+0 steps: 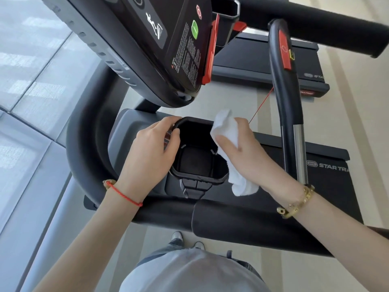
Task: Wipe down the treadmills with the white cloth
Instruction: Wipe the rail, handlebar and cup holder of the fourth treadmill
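The right hand (237,148) grips the white cloth (229,150) with fingers and thumb curled round it, just beside the right rim of the black cup holder (197,159) on the treadmill (88,131), while the left hand (151,152) holds the left rim, its fingers curled over the edge. To wipe this part well, I think the left hand should keep the holder steady and the cloth should go down along the inner walls to the bottom. The holder looks empty; only its dark floor shows.

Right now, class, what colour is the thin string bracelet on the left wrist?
Red, the thin string bracelet, clearest in the head view.
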Demonstrator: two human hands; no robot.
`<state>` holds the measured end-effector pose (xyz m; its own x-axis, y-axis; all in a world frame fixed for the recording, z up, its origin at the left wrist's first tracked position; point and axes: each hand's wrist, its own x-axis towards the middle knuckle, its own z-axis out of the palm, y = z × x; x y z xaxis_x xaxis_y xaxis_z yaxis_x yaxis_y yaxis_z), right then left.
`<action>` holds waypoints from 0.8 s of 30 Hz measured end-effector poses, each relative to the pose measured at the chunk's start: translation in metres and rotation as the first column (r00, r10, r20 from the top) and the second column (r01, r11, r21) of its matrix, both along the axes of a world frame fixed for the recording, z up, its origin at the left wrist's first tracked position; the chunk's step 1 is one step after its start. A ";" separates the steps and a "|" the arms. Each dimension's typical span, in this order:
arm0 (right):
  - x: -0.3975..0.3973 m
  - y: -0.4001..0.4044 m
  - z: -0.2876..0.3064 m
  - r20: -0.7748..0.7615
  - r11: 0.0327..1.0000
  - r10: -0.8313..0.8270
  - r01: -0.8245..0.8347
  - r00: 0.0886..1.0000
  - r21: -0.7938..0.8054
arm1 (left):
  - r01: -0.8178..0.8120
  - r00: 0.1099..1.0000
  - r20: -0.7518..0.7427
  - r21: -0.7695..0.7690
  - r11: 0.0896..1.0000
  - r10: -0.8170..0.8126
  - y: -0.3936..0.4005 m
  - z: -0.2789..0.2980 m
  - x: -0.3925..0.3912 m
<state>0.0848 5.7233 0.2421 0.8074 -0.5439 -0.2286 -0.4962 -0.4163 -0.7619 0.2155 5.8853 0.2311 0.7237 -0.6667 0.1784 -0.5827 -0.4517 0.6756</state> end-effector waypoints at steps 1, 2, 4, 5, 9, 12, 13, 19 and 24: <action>0.003 -0.001 0.002 -0.002 1.000 -0.009 0.009 1.000 0.011 | 0.003 1.000 0.004 -0.002 1.000 -0.003 0.000 0.000 0.000; 0.010 -0.003 0.005 -0.013 1.000 -0.002 0.002 1.000 0.007 | 0.006 1.000 0.007 -0.001 1.000 -0.006 0.000 0.000 -0.001; 0.024 -0.008 0.014 -0.044 0.999 0.035 -0.036 0.998 -0.011 | 0.015 1.000 0.010 0.005 1.000 -0.015 0.000 -0.001 0.000; 0.028 -0.010 0.016 -0.052 0.998 0.054 -0.055 0.997 -0.016 | 0.017 1.000 0.007 0.006 1.000 -0.017 0.000 -0.001 0.000; 0.013 0.000 0.011 -0.039 1.000 -0.009 0.010 0.999 0.023 | 0.024 1.000 -0.007 -0.007 1.000 -0.024 -0.001 -0.001 0.000; -0.010 0.019 0.006 -0.031 0.984 -0.112 0.115 0.993 0.135 | 0.025 1.000 -0.005 -0.008 1.000 -0.025 -0.002 0.000 0.000; -0.016 0.025 0.005 -0.036 0.979 -0.124 0.128 0.992 0.157 | 0.022 1.000 -0.006 -0.005 1.000 -0.022 -0.002 0.000 0.000; 0.007 0.012 0.006 0.000 0.987 -0.130 0.129 0.992 0.095 | 0.021 1.000 0.023 -0.031 0.999 -0.020 -0.001 0.001 0.000; 0.019 -0.003 0.006 0.029 0.991 0.074 -0.070 0.997 -0.112 | 0.023 1.000 0.015 -0.028 0.999 -0.023 0.000 0.002 0.000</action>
<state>0.1036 5.7199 0.2479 0.8514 -0.5045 -0.1432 -0.4374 -0.5325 -0.7246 0.2158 5.8852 0.2330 0.7053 -0.6778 0.2077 -0.6026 -0.4190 0.6792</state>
